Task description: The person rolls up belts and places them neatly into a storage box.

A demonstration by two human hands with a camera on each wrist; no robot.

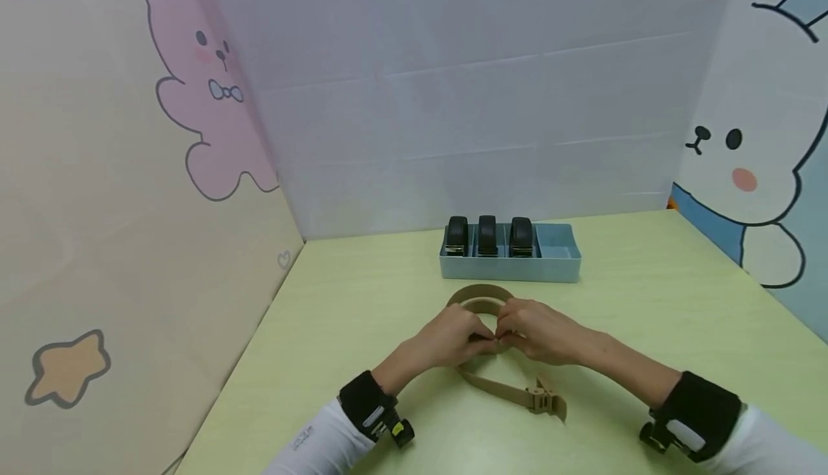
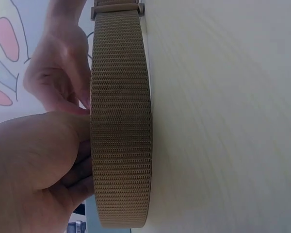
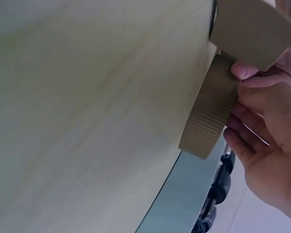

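A tan woven belt [image 1: 494, 386] stands on its edge on the table, its far part bent into a loose loop. Its buckle [image 1: 540, 397] lies at the near right end. My left hand [image 1: 453, 337] pinches the belt at the near side of the loop. Close against it, my right hand [image 1: 546, 331] pinches the belt too, fingertips nearly meeting the left ones. In the left wrist view a strip of the belt [image 2: 121, 121] covers part of both hands. The belt's end [image 3: 254, 31] hides some fingertips in the right wrist view.
Behind the loop stands a light blue divided box [image 1: 511, 269]. Three rolled black belts [image 1: 487, 236] sit in its left and middle compartments; the right compartment [image 1: 558, 241] shows its bare floor. Cartoon-printed panels [image 1: 414, 101] enclose the table [image 1: 349, 288] at the back and sides.
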